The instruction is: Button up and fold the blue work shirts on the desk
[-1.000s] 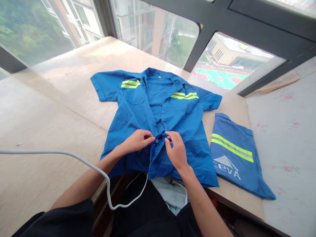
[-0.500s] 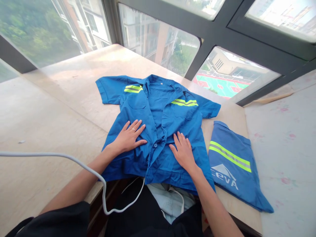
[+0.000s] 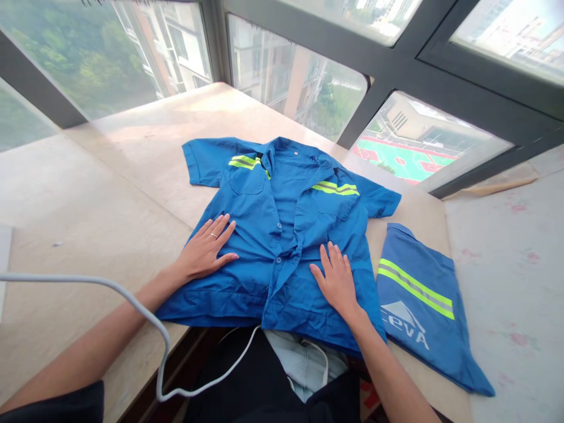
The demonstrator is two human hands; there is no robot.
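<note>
A blue short-sleeved work shirt (image 3: 247,235) lies face up on the pale sill, collar toward the window and hem at the near edge. Yellow-green reflective strips cross its chest, and its front is partly parted above the buttons. My left hand (image 3: 209,247) rests flat on the shirt's left side, fingers spread, a ring on one finger. On the opposite side, my right hand (image 3: 337,279) presses flat on the cloth with the fingers stretched out. Neither hand grips anything.
A folded blue garment (image 3: 418,288) with a reflective band and white lettering lies to the right. A white cable (image 3: 132,296) loops across the lower left. Grey-framed windows (image 3: 299,64) border the stone sill (image 3: 110,194); a flowered wall (image 3: 511,282) stands at right.
My left hand has slid outward to the left over the shirt, and the front there lies flatter and wider. Another button now shows. My right hand stays on its side; the view has shifted slightly.
</note>
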